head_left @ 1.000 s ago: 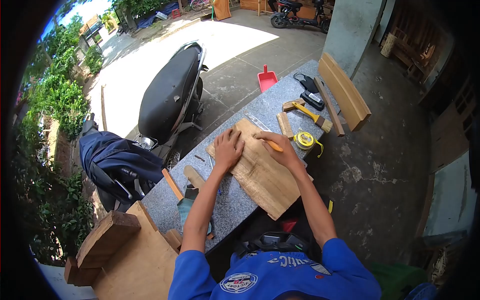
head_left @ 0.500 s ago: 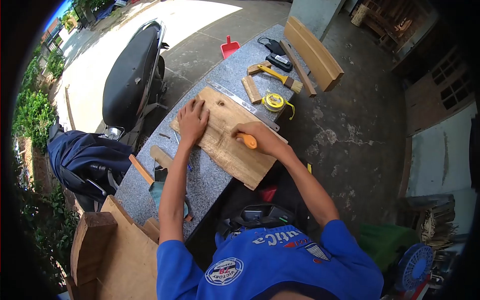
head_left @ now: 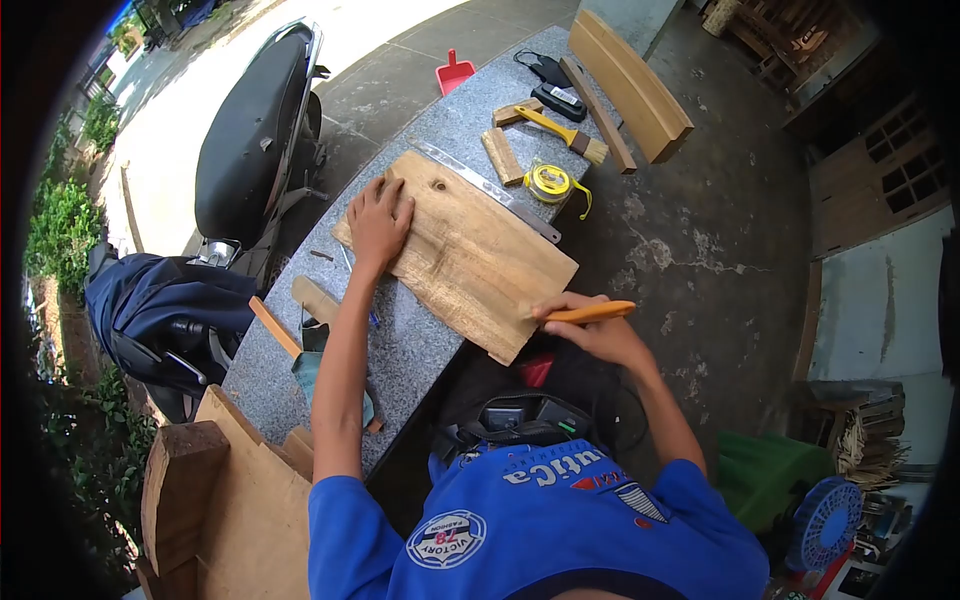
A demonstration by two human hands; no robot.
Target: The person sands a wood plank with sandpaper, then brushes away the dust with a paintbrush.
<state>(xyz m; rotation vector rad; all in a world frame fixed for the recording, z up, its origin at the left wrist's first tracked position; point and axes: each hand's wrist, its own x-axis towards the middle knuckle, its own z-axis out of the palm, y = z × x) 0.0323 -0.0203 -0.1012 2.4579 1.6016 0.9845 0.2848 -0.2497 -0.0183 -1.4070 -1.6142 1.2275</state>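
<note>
A rough wooden board (head_left: 470,255) lies slantwise on the granite-topped table, its near right end reaching past the table's edge. My left hand (head_left: 379,222) rests flat on the board's left part, fingers spread. At the board's right end, my right hand (head_left: 597,330) is closed around an orange-handled tool (head_left: 592,312). The handle points right, away from the board; the working end is hidden at my fingers. Along the board's far edge lies a metal ruler (head_left: 485,187). A yellow tape measure (head_left: 549,183) sits just beyond it.
On the table (head_left: 405,370) also lie a yellow-handled brush (head_left: 565,135), small wood blocks (head_left: 502,157), a black case (head_left: 559,101) and a wood strip (head_left: 597,115). A curved wooden piece (head_left: 630,85) stands at the far end. A motorbike (head_left: 255,135) is parked at left.
My right hand has moved right and toward me, from the board's middle to its right end, with the orange handle now turned sideways. My left hand stays on the board.
</note>
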